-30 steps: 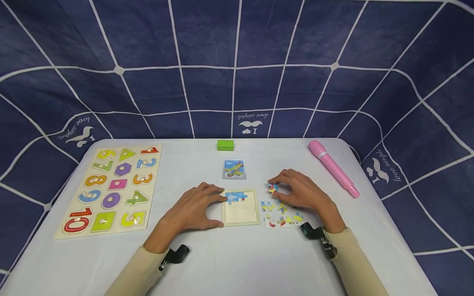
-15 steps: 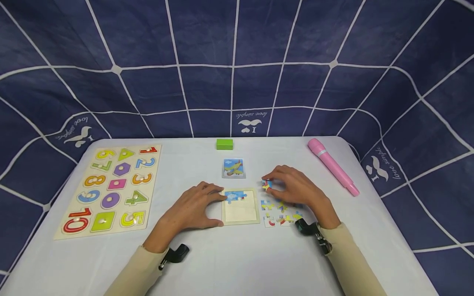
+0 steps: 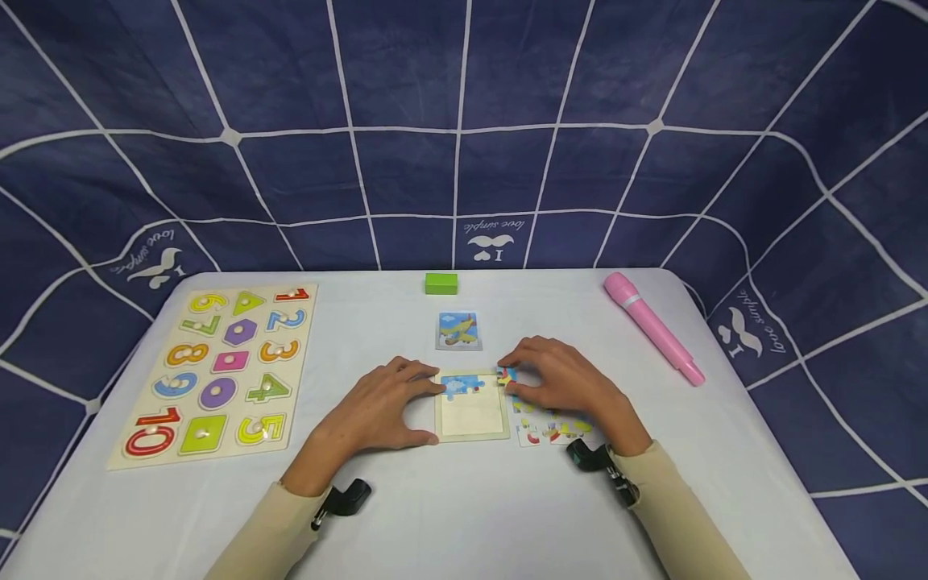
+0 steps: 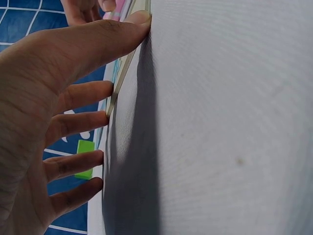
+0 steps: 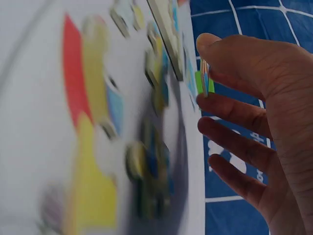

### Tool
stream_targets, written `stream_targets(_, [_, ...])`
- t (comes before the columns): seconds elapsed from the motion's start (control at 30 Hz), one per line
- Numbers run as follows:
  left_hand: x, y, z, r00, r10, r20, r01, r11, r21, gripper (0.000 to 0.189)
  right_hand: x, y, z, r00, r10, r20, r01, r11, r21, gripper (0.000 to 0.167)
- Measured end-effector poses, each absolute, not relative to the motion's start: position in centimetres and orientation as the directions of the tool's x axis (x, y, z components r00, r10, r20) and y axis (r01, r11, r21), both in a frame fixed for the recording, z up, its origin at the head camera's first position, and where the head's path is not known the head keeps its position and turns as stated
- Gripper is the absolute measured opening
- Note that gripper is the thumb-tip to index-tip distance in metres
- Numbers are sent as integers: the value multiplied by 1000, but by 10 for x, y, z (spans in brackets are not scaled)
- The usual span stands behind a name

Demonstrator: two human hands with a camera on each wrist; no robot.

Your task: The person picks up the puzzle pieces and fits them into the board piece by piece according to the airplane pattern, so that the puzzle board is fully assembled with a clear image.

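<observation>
My right hand (image 3: 554,374) pinches a jigsaw puzzle piece (image 3: 506,376), coloured blue, red and yellow, between thumb and index finger. It hovers by the upper right corner of a small wooden puzzle tray (image 3: 471,424). In the right wrist view the pinched puzzle piece (image 5: 204,78) is seen edge-on, above the table. Joined blue pieces (image 3: 462,386) lie along the tray's top. My left hand (image 3: 380,405) rests against the tray's left side, thumb near the lower corner and fingers extended, as the left wrist view also shows. Several loose puzzle pieces (image 3: 554,428) lie right of the tray, partly hidden by my right hand.
A picture card of a yellow airplane (image 3: 458,331) lies behind the tray, with a green block (image 3: 441,283) farther back. On the left is a board of numbers and shapes (image 3: 217,374). A pink microphone-shaped stick (image 3: 655,329) lies at the back right.
My right hand has moved left with the pinched puzzle piece, from above the loose pieces to the tray's upper right corner. The left hand and tray have stayed put.
</observation>
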State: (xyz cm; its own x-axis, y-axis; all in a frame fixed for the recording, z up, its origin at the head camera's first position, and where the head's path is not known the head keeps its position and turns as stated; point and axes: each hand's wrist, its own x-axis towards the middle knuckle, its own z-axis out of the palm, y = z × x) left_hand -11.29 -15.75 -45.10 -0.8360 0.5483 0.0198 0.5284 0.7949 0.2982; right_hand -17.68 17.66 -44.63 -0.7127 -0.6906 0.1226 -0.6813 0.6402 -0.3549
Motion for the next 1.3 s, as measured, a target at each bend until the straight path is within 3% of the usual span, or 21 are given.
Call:
stream_targets(0.63, [-113, -157, -450, -833, 553, 18, 533, 794, 292, 75, -166, 152, -455, -679, -718, 152, -726, 626, -284, 34])
stream_targets(1.3, [-114, -158, -451, -836, 549, 12, 529, 798, 288, 76, -163, 145, -458, -697, -698, 164, -712, 644, -280, 29])
